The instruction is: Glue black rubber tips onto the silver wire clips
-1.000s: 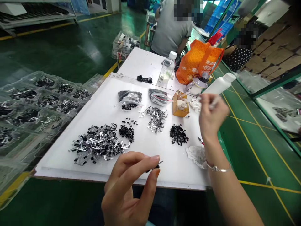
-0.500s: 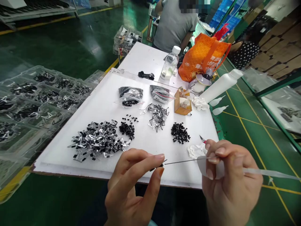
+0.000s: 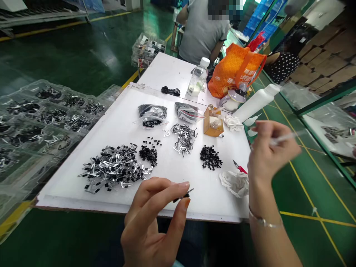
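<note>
Along the left edge of the frame, clear plastic trays [image 3: 8, 107] hold dark and silvery clips in separate compartments, probably to keep them from mixing. Next, left of centre, a big heap of clips [image 3: 111, 167] spreads over the white table [image 3: 171, 170], with a little pile of black bits [image 3: 148, 155] at its right side.

In the lower middle I see the left hand [image 3: 147, 230], thumb and forefinger nearly closed on a small dark part [image 3: 184, 195]. It is pinched by its edges, seemingly so one end sticks out past the fingertips (most of it is hidden from where I stand).

Above it, mid-frame, lie bare metal clips [image 3: 184, 140]; to their right, a second black pile [image 3: 210, 157], perhaps kept apart for easy picking. Just above that is a small yellowish box [image 3: 213, 128], and lower right of the pile a crumpled tissue [image 3: 236, 183].

Right of centre, the right hand [image 3: 274, 148] is raised off the table, fingers curled around a slim whitish thing [image 3: 289, 137], its tail poking out rightward. Motion blurs it, so I can't tell how tight that grip is.
</note>
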A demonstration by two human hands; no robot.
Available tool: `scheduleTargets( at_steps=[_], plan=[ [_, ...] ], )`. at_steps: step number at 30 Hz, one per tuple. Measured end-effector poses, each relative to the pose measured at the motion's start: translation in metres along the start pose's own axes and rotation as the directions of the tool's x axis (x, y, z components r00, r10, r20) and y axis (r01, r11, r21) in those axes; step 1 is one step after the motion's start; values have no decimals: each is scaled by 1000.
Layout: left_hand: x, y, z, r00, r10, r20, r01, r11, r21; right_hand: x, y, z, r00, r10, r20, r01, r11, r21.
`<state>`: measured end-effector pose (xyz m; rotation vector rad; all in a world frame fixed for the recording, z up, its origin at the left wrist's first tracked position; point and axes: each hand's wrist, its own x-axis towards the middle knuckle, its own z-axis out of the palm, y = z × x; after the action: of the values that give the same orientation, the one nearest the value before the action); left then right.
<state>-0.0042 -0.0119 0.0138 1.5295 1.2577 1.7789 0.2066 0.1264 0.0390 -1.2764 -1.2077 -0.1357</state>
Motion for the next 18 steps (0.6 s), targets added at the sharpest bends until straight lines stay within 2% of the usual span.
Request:
scheduleTargets(
  at_steps=[2,5,8,11,12,13,14,15,16,17,18],
  plan=[
    [-1,1,-1,1000,-12,-10,12,1000,13,19,23,15,989,-40,143,61,988,-145],
    [-1,2,-2,999,-30,-28,31,999,23,37,38,34,960,-59,275,123,967,-224],
    [-1,3,-3,999,-35,-32,35,999,22,39,34,44,904,-29,428,123,973,-194],
    [-1,1,-4,999,-36,-35,37,999,31,17,14,34,844,50,533,-6,996,-85],
    [-1,1,-4,999,-36,-34,37,999,30,4,4,25,812,111,572,-142,990,9],
    [-1,0,-4,999,-35,-32,35,999,26,-10,-7,14,752,137,644,-220,974,49],
    [-1,0,-4,999,-35,-22,35,999,22,-24,-18,2,680,140,719,-276,958,75],
    [-1,-1,-4,999,-30,-9,31,999,22,-38,-29,-10,569,134,811,-407,903,136],
    [-1,-1,-4,1000,-22,9,22,999,24,-51,-40,-22,501,121,857,-498,850,171],
    [-1,-1,-3,1000,-9,29,8,1000,28,-61,-49,-33,493,116,862,-537,821,196],
    [0,-1,-1,999,3,49,-5,999,31,-69,-56,-41,504,124,855,-564,797,216]
  ],
)
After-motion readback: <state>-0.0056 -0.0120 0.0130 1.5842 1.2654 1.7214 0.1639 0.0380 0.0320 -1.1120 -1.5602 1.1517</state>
